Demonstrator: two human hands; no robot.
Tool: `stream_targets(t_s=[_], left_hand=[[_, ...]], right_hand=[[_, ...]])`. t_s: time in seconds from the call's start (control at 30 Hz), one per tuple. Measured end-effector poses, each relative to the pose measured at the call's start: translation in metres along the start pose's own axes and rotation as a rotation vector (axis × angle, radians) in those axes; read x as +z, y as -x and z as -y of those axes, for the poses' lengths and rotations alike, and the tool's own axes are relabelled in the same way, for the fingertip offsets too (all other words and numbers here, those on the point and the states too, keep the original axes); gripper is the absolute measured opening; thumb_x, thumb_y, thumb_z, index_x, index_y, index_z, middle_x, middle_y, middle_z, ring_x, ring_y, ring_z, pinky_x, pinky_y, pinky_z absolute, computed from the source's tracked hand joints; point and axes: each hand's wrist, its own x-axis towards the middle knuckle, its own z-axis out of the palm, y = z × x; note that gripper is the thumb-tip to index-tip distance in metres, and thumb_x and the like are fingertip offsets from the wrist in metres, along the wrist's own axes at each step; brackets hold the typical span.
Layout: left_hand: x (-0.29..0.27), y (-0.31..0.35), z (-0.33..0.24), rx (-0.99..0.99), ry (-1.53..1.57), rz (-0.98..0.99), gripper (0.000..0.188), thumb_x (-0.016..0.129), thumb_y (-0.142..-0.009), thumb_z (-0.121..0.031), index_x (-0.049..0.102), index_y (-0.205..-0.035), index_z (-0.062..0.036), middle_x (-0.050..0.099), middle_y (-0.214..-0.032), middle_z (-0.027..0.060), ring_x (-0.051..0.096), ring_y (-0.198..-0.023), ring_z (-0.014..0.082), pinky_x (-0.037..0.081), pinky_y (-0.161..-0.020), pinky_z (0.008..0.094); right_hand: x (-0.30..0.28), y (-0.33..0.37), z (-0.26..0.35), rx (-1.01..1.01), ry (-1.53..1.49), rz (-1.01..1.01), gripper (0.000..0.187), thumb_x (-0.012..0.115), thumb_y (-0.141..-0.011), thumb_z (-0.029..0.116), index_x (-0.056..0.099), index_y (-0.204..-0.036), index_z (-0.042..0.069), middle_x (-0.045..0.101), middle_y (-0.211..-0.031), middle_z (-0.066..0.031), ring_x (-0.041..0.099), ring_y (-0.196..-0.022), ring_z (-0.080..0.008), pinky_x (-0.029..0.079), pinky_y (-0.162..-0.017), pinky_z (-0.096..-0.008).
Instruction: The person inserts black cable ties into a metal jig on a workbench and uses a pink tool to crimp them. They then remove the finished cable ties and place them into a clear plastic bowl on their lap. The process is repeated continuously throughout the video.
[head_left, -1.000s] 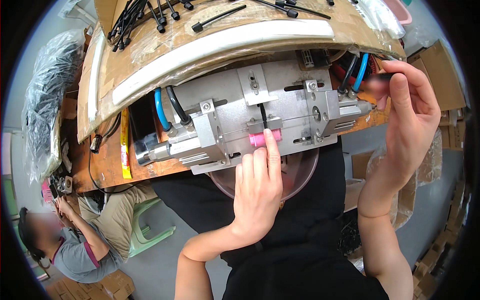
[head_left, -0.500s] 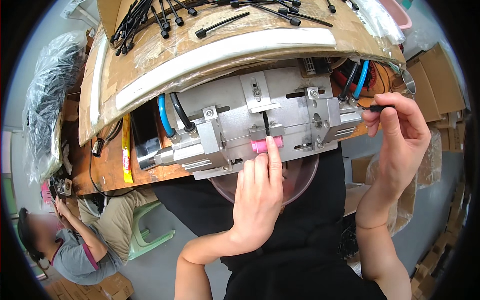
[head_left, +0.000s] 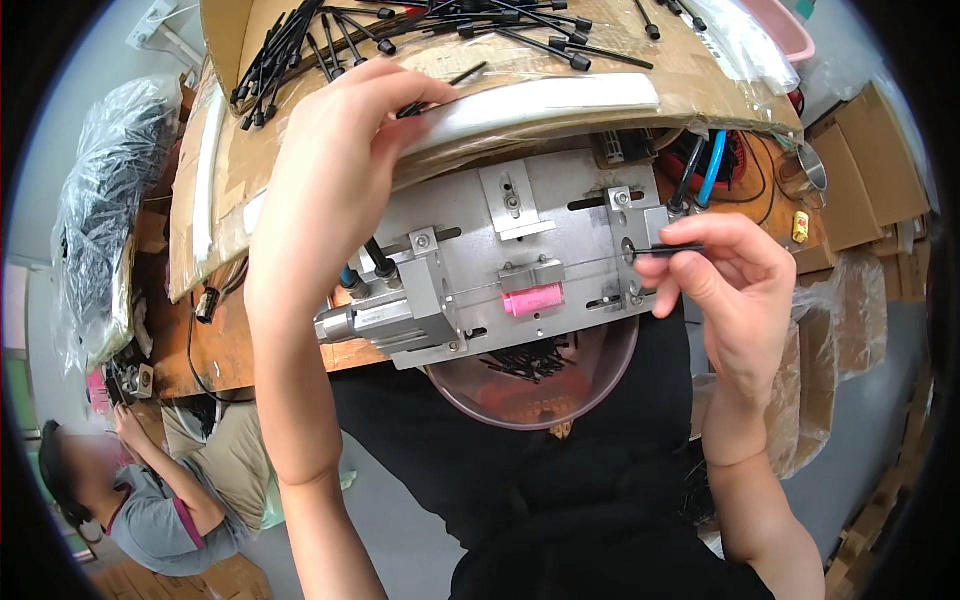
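My left hand (head_left: 335,170) reaches over the cardboard, its fingertips closed on a thin black rod with a thicker capped end (head_left: 468,74); the fingers partly hide that end. My right hand (head_left: 745,290) pinches a short, slim black part (head_left: 672,250) between thumb and fingers. That part's tip is beside the hole in the right metal block (head_left: 632,230) of a clamping fixture. Midway along the fixture's metal plate (head_left: 580,200) sits a small metal holder (head_left: 532,274) with a pink piece (head_left: 533,299) at its front. A similar metal block (head_left: 428,285) stands at the left.
Several black capped rods (head_left: 500,18) lie on the cardboard (head_left: 225,185) behind the fixture. A bowl (head_left: 610,370) below the plate's front edge holds black pieces. Blue and black hoses (head_left: 712,170) rise from the fixture. Another person (head_left: 165,510) sits at the left.
My left hand has left the pink piece and moved up to the rod on the cardboard. The black rod at the central holder is gone. My right hand has come leftward with its black part.
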Motion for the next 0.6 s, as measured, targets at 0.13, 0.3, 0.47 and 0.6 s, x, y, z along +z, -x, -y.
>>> stream_targets(t_s=[0.13,0.3,0.47,0.6], left_hand=[[0.022,0.046,-0.049,0.013,-0.063,-0.249,0.042,0.065,-0.077,0.007,0.067,-0.117,-0.0063,0.061,-0.086,0.0097,0.057,-0.075,0.0212,0.047,-0.073,0.0309],[0.064,0.101,-0.086,0.199,-0.122,-0.261,0.052,0.066,-0.067,0.002,0.064,-0.118,0.0032,0.057,-0.090,0.0051,0.054,-0.077,0.0177,0.047,-0.069,0.0299],[0.072,0.113,-0.090,0.146,-0.118,-0.276,0.044,0.071,-0.071,-0.001,0.067,-0.115,0.0011,0.057,-0.092,0.0035,0.052,-0.075,0.0162,0.045,-0.068,0.0283],[0.070,0.115,-0.092,0.139,-0.093,-0.274,0.044,0.074,-0.072,-0.003,0.066,-0.115,0.0015,0.057,-0.090,0.0026,0.051,-0.074,0.0156,0.044,-0.067,0.0275]], right_hand=[[0.017,-0.016,0.003,-0.011,-0.093,0.063,0.016,0.060,-0.094,0.007,0.059,-0.103,-0.006,0.069,-0.094,-0.0202,0.069,-0.074,-0.0217,0.057,-0.067,-0.0289],[0.030,-0.026,0.003,0.094,-0.275,0.107,0.016,0.055,-0.097,0.011,0.058,-0.103,-0.004,0.069,-0.093,-0.0213,0.071,-0.083,-0.0261,0.061,-0.071,-0.0333],[0.033,-0.024,0.003,0.136,-0.224,0.132,0.016,0.055,-0.098,0.011,0.058,-0.102,-0.004,0.070,-0.090,-0.0217,0.072,-0.081,-0.0265,0.062,-0.067,-0.0314],[0.030,-0.022,0.007,0.160,-0.207,0.132,0.015,0.055,-0.097,0.010,0.058,-0.100,-0.004,0.069,-0.088,-0.0216,0.072,-0.079,-0.0260,0.062,-0.066,-0.0302]])
